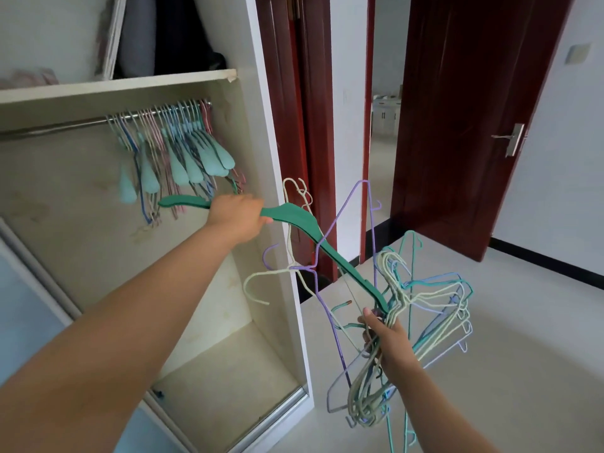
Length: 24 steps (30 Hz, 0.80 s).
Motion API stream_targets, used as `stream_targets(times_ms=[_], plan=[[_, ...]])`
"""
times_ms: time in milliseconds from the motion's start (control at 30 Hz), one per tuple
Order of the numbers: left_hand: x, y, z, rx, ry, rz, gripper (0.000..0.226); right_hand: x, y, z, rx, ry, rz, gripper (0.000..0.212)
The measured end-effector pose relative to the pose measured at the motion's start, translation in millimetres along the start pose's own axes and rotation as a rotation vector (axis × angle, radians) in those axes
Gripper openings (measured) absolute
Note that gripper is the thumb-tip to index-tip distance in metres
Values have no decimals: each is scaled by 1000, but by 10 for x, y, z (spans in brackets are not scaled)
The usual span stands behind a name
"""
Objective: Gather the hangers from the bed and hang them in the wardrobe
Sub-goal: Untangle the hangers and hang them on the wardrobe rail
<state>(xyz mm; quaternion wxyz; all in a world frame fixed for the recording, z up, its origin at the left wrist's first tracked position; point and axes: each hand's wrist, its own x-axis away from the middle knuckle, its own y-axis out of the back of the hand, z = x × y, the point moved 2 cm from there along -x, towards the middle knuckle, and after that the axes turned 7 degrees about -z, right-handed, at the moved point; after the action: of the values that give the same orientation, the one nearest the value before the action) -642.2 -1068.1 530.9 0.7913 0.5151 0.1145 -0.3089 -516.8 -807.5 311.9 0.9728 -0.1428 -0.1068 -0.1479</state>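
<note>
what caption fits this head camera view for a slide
Left hand lifts a dark green flat plastic hanger toward the wardrobe rail; right hand grips tangled wire hangers.

You hold a dark green flat plastic hanger (294, 220) in your left hand (237, 217), and in your right hand (389, 338) a tangle of thin wire hangers (408, 299) in cream, lilac, teal and pale blue. On the silver metal rail (65, 125) at the far left hang pale mint broad-shouldered hangers (196, 158) among pink, blue and cream wire ones. The wardrobe (268, 158) is off-white, with faint brownish stains on its back panel. To your right stand glossy dark red doors (457, 109); the floor (523, 354) is pale grey with a black skirting strip (549, 259).
</note>
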Motion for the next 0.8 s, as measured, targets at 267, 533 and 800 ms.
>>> stream_targets(times_ms=[267,533,800], plan=[[108,0,276,79,43,-8,34,-206,217,-21,-50,28,-122,18],[340,-206,267,263,251,276,63,-142,154,74,138,170,-105,16],[425,-292,-42,570,470,265,60,-90,-14,163,191,227,-18,25]])
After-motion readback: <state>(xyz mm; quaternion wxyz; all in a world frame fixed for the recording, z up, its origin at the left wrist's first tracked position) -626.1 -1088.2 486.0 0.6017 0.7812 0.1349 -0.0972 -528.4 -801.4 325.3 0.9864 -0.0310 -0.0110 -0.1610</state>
